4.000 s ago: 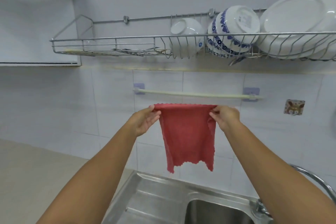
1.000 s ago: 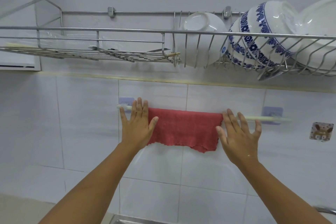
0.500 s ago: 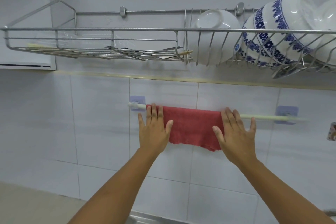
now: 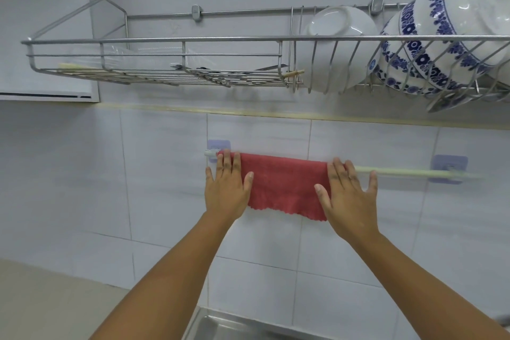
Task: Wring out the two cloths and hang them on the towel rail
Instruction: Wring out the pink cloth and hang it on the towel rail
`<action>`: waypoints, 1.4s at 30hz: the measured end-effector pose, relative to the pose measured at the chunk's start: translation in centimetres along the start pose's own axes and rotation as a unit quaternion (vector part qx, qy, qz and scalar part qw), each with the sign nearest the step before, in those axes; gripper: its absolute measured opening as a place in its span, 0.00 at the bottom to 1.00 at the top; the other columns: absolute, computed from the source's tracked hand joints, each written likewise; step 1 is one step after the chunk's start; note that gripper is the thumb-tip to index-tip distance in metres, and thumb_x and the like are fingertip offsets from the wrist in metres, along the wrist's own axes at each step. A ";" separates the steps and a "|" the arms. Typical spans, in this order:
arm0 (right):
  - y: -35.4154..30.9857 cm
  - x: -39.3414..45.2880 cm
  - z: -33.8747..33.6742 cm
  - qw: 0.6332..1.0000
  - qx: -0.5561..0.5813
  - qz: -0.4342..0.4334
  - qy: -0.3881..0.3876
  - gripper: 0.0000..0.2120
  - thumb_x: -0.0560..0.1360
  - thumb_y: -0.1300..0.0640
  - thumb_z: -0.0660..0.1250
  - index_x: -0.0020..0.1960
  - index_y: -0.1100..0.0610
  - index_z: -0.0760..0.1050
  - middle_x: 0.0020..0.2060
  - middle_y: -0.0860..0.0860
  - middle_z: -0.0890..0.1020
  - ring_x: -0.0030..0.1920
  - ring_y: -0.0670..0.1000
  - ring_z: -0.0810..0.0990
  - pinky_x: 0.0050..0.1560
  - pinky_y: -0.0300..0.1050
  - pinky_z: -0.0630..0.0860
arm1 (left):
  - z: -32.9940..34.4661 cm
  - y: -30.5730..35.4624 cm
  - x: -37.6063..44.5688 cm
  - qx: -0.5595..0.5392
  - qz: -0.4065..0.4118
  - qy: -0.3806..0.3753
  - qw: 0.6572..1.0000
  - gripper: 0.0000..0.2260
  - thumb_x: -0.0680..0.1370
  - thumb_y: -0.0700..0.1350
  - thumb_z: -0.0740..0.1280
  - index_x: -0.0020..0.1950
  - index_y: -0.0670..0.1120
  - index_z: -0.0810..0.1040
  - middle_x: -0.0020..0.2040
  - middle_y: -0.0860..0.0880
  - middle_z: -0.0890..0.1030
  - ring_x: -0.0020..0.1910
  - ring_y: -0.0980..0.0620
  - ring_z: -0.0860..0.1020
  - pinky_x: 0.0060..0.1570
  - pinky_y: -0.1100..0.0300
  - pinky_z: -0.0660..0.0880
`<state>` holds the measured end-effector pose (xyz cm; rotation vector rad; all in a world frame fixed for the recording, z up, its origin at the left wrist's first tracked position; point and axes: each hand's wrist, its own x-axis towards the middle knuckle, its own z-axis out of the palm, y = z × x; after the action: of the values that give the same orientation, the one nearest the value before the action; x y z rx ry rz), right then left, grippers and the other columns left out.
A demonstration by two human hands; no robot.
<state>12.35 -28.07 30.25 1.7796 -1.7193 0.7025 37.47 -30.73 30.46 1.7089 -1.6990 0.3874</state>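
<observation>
A red cloth (image 4: pixel 281 182) hangs folded over the left half of the pale towel rail (image 4: pixel 400 172) on the tiled wall. My left hand (image 4: pixel 227 188) lies flat on the cloth's left edge, fingers apart and pointing up. My right hand (image 4: pixel 346 196) lies flat on the cloth's right edge, fingers spread, some reaching the rail. Neither hand grips anything. Only one cloth is in view.
A wire dish rack (image 4: pixel 165 41) hangs above the rail, with a white bowl (image 4: pixel 336 44) and blue-patterned bowls (image 4: pixel 441 36) at the right. A steel sink's rim (image 4: pixel 220 323) shows at the bottom. A beige counter (image 4: pixel 41 298) lies at the lower left.
Four seconds ago both hands held the cloth by its top corners below the rail. It now hangs over the rail, and both hands have slid slightly down its front, flat.
</observation>
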 end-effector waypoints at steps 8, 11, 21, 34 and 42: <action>-0.1 -0.3 -0.5 1.000 0.003 -0.006 -0.007 0.32 0.80 0.39 0.38 0.79 0.54 0.49 0.79 0.48 0.53 0.79 0.49 0.47 0.75 0.64 0.37 | -0.5 0.2 -0.1 0.003 -0.001 0.003 1.000 0.28 0.82 0.57 0.45 0.79 0.45 0.47 0.80 0.45 0.46 0.78 0.48 0.42 0.76 0.46 0.43; -1.0 -0.2 -0.7 1.000 0.005 -0.003 -0.019 0.33 0.80 0.39 0.38 0.79 0.54 0.48 0.79 0.48 0.53 0.79 0.49 0.45 0.74 0.63 0.34 | -0.3 0.8 -0.2 0.007 0.004 0.000 1.000 0.28 0.82 0.57 0.44 0.79 0.44 0.46 0.80 0.45 0.48 0.78 0.48 0.43 0.75 0.44 0.41; -1.2 -1.0 -0.9 0.999 0.037 -0.011 -0.038 0.32 0.80 0.40 0.39 0.79 0.54 0.49 0.79 0.49 0.51 0.79 0.50 0.44 0.76 0.59 0.39 | -0.9 0.4 -0.9 0.002 0.005 -0.027 1.000 0.27 0.83 0.55 0.42 0.79 0.44 0.44 0.80 0.45 0.45 0.78 0.49 0.43 0.75 0.45 0.42; 3.4 -15.7 1.8 0.961 0.037 -0.002 -0.273 0.28 0.82 0.45 0.47 0.78 0.56 0.52 0.79 0.52 0.54 0.79 0.55 0.49 0.77 0.56 0.48 | 5.5 5.3 -16.2 0.043 0.051 -0.284 0.957 0.28 0.83 0.56 0.43 0.79 0.43 0.45 0.80 0.43 0.46 0.78 0.44 0.46 0.75 0.42 0.44; 10.4 -28.0 3.3 0.917 0.023 0.043 -0.397 0.28 0.81 0.46 0.52 0.77 0.57 0.56 0.77 0.55 0.60 0.76 0.57 0.57 0.75 0.59 0.56 | 9.7 12.0 -27.7 0.036 0.073 -0.401 0.912 0.28 0.82 0.57 0.46 0.79 0.45 0.48 0.80 0.43 0.48 0.78 0.44 0.49 0.75 0.41 0.45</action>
<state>0.82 -10.92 8.50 2.2055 -2.3031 0.0123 20.64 -14.97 8.71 1.9417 -2.4159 -0.2469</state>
